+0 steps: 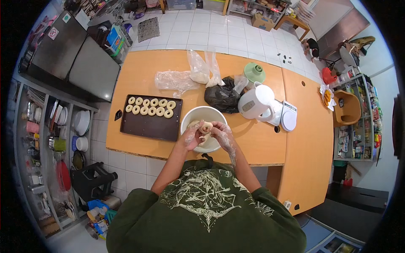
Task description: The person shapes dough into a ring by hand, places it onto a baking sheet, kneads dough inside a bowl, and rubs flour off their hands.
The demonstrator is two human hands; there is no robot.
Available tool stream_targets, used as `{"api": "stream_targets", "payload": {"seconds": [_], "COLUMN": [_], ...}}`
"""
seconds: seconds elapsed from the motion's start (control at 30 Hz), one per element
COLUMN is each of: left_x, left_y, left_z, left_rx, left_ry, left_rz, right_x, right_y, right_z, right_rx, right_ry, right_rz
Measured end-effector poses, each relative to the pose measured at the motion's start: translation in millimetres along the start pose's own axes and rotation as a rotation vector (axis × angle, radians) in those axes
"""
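A white bowl [188, 121] with pale dough inside sits near the table's front edge. Above it, my left hand [192, 135] and my right hand [221, 135] are both closed on a small pale dough ring [206, 127], with white flour on my skin. Left of the bowl lies a dark baking tray [149, 129] bearing several dough rings [144, 110] in two rows across its upper part.
The wooden table [249, 147] also bears clear bags [197, 68], a black bag [221, 100], a green funnel-like object [253, 71], a white kettle [253, 103] and a scale [288, 118]. Shelving [59, 147] and a fridge [57, 55] stand left; someone [312, 48] is at the upper right.
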State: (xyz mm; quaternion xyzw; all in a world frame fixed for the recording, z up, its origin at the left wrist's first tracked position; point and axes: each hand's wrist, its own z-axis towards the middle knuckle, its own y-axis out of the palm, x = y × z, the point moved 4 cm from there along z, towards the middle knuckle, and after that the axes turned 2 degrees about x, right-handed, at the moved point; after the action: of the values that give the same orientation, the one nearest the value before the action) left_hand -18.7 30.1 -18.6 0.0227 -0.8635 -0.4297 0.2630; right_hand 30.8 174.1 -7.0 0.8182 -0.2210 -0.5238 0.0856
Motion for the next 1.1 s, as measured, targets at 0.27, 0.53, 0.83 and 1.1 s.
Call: {"api": "stream_targets", "payload": {"seconds": [0.27,0.53,0.83,1.1], "left_x": [-1.3,-1.2,-5.6,-4.2], "left_y": [-6.7,-5.0,0.1,1.8], "left_z": [-6.5,-0.5,-5.0,-5.6], "left_rx": [0.097,0.103,0.051,0.102], "left_ry": [0.084,0.105,0.064,0.071], "left_rz": [0.114,0.068,0.08,0.056], "right_x": [-13.4,-15.0,2.5,0.6], "right_y": [11.3,7.5,-2.8,1.2], "right_z": [-8.0,-8.5,0.3,-1.8], "right_rx": [0.054,-0.045,-0.022,0.027], "right_ry": [-0.008,-0.058,0.114,0.086], "right_rz": [-0.102,-0.043,-0.122,0.107]}}
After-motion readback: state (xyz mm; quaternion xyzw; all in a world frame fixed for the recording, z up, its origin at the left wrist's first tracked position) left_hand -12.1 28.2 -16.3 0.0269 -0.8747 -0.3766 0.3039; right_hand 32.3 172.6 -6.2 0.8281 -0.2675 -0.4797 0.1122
